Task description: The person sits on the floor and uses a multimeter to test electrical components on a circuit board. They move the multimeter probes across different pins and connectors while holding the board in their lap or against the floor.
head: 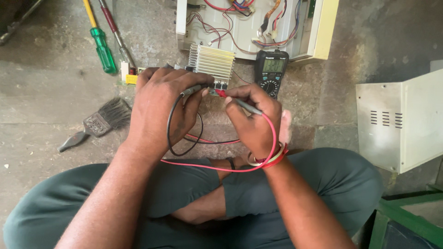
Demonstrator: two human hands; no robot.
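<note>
the grip of the left hand (159, 103) is closed around a black meter probe (194, 89), pinched between thumb and fingers with its tip pointed rightward. the grip of the right hand (254, 117) is closed on a red meter probe (230, 98), held like a pen with its tip pointed leftward. the two probe tips are brought close together at the lower edge of a ribbed silver aluminium heat sink (213, 62), which is mounted on a circuit board lying on the grey concrete floor (46, 92). a black lead (170, 129) is looped below the left hand, and a red lead (258, 161) is curved under the right wrist, where pale and red bangles (270, 159) are worn. just right of the heat sink, a black digital multimeter (271, 71) is laid with its display lit. behind it, an opened cream appliance casing (258, 23) full of coloured wires is seen. to the left, a green-handled screwdriver (102, 48) and a dark-bristled paint brush (99, 122) are laid on the floor. a cream vented metal cover (401, 120) is stood at the right. crossed legs in dark green trousers (323, 184) are seen below.
</note>
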